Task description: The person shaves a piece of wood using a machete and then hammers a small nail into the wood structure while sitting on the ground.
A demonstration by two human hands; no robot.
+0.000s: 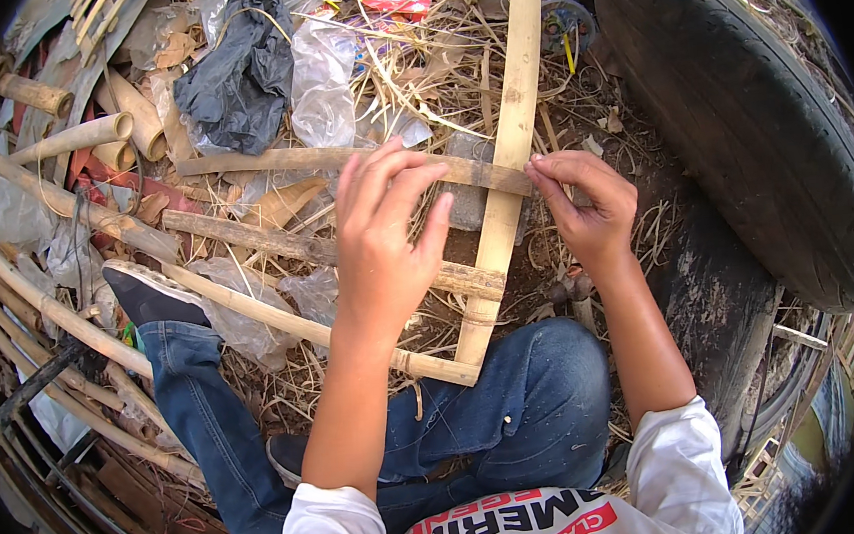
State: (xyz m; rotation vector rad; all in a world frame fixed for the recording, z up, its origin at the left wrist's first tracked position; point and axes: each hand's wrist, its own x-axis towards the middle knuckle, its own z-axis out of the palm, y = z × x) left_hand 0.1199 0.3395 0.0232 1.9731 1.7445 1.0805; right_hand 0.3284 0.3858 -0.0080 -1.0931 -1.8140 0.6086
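Note:
A long flat bamboo strip (513,120) runs from the far edge down to my knee. Three bamboo pieces lie crosswise against it: a far slat (278,160), a middle piece (254,236) and a near piece (280,317). My left hand (379,236) hovers over the far and middle pieces, fingers apart, with nothing visible in it. Beside the far slat's right end, where it crosses the long strip, my right hand (587,199) is closed in a pinch. Its fingertips meet the slat's end; whatever is between them is too small to make out.
A big black tyre (736,112) leans at the right above a dark wooden beam (717,314). Bamboo poles (59,306) and cut tubes (86,136) lie at the left. A black plastic bag (241,76), clear plastic and dry shavings (432,76) litter the far ground.

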